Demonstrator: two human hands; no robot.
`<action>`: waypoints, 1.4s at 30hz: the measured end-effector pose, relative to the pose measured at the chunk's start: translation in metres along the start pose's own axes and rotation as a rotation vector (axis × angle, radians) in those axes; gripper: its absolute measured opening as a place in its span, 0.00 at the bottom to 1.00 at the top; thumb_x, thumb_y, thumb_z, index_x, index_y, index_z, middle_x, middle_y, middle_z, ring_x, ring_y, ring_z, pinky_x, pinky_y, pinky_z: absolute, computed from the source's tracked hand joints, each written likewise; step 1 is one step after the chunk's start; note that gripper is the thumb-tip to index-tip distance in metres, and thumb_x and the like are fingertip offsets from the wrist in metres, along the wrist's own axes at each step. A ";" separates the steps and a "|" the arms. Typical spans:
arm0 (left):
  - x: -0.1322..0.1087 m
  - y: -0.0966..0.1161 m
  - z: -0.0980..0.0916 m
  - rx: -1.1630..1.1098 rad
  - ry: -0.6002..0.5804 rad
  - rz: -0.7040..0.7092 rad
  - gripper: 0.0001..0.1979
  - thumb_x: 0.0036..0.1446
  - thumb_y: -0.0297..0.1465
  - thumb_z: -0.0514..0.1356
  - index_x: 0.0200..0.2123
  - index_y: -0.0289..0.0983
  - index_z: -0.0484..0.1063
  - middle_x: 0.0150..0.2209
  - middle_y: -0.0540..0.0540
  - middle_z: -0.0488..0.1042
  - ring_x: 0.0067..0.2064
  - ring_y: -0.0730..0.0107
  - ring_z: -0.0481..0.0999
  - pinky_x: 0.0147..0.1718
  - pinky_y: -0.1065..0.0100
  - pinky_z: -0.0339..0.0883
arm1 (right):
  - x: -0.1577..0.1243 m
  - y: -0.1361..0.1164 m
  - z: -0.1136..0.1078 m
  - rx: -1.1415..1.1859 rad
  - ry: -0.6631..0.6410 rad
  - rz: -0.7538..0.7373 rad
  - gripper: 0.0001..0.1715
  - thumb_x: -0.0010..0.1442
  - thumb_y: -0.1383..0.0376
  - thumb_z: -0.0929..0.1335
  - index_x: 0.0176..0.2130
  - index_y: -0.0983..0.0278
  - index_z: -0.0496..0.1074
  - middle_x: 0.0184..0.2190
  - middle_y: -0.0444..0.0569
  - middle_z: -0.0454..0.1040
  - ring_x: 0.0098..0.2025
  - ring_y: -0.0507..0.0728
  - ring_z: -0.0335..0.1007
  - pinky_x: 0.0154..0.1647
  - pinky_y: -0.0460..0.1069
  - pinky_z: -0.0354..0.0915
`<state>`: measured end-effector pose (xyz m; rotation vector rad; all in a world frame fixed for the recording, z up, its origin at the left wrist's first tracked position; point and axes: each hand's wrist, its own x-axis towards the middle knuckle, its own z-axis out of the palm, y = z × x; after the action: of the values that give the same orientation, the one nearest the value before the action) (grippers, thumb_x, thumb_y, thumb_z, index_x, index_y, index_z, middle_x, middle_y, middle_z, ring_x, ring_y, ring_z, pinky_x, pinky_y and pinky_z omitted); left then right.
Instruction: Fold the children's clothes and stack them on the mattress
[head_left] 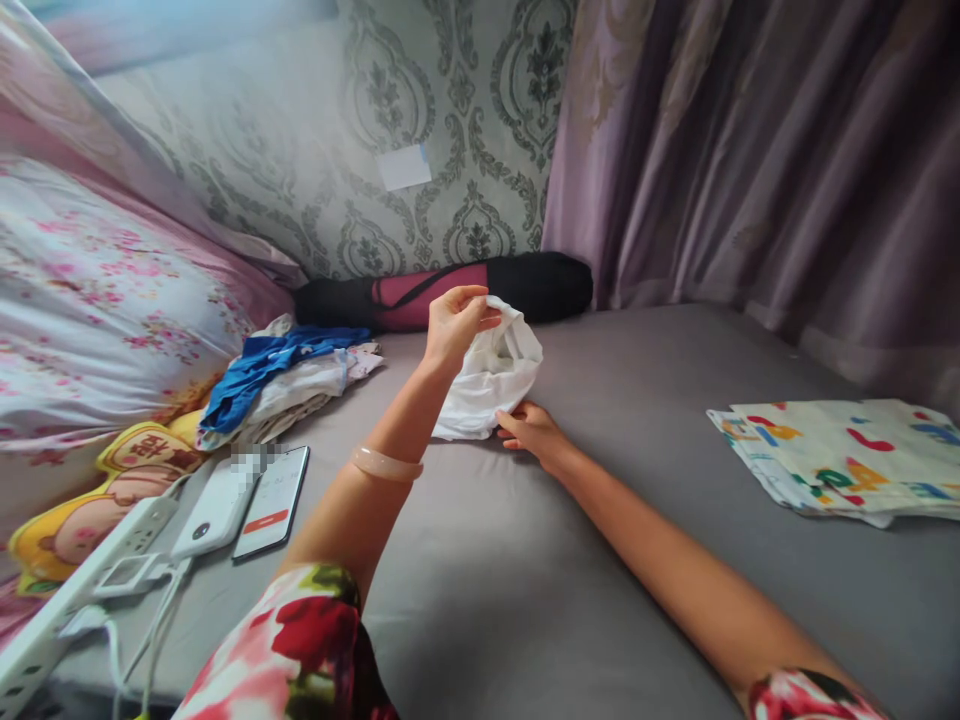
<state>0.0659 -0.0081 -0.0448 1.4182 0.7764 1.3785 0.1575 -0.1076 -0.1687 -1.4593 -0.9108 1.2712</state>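
Observation:
A white cloth garment (487, 385) with an opening at its upper right is held up just above the grey bed sheet, its lower edge at the sheet. My left hand (459, 325), a pale bangle on that forearm, pinches the garment's top edge. Lower down, my right hand (531, 432) grips the bottom right edge between thumb and fingers. Folds hide the garment's exact kind. Parts of the fingers are behind the cloth.
Crumpled clothes (292, 375), a phone (271, 505), a white device (217, 505) and a power strip (82, 610) with cables lie left. Folded patterned cloth (847, 455) lies right on the grey sheet (637, 370). A black and maroon roll (442, 290) lies along the wall.

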 end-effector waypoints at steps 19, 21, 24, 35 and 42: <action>-0.051 0.013 -0.074 0.716 0.305 0.189 0.07 0.50 0.36 0.63 0.31 0.38 0.74 0.36 0.47 0.70 0.42 0.64 0.71 0.40 0.66 0.66 | 0.021 -0.054 -0.092 0.038 -0.073 -0.016 0.06 0.48 0.64 0.67 0.23 0.63 0.68 0.19 0.43 0.70 0.23 0.52 0.64 0.24 0.45 0.61; -0.055 -0.004 -0.073 0.648 0.198 0.062 0.08 0.52 0.36 0.60 0.30 0.38 0.72 0.32 0.48 0.69 0.38 0.66 0.70 0.36 0.68 0.65 | 0.023 -0.043 -0.096 -0.062 -0.046 0.003 0.04 0.47 0.66 0.67 0.23 0.64 0.71 0.19 0.43 0.71 0.23 0.51 0.64 0.24 0.44 0.60; -0.060 -0.024 -0.069 0.450 0.023 -0.113 0.09 0.55 0.38 0.57 0.31 0.37 0.69 0.26 0.51 0.67 0.30 0.71 0.67 0.28 0.71 0.61 | 0.029 -0.026 -0.099 -0.276 0.014 0.020 0.05 0.48 0.67 0.68 0.26 0.65 0.75 0.21 0.44 0.74 0.25 0.52 0.67 0.27 0.44 0.61; -0.069 -0.013 -0.067 0.123 -0.242 -0.150 0.15 0.52 0.41 0.66 0.36 0.36 0.75 0.30 0.49 0.74 0.30 0.74 0.70 0.28 0.74 0.63 | 0.017 -0.040 -0.061 -0.831 0.259 -0.433 0.14 0.60 0.57 0.65 0.38 0.62 0.76 0.37 0.50 0.80 0.39 0.57 0.75 0.41 0.48 0.64; -0.075 -0.003 -0.066 0.107 -0.266 -0.102 0.12 0.53 0.39 0.66 0.35 0.36 0.76 0.31 0.48 0.75 0.31 0.74 0.71 0.29 0.74 0.64 | 0.000 -0.039 -0.019 -1.022 0.321 -0.308 0.09 0.60 0.60 0.65 0.36 0.62 0.70 0.35 0.53 0.77 0.39 0.60 0.74 0.36 0.49 0.63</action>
<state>-0.0096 -0.0628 -0.0811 1.5843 0.7448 1.0577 0.1783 -0.1011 -0.1308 -2.0834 -1.5890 0.2718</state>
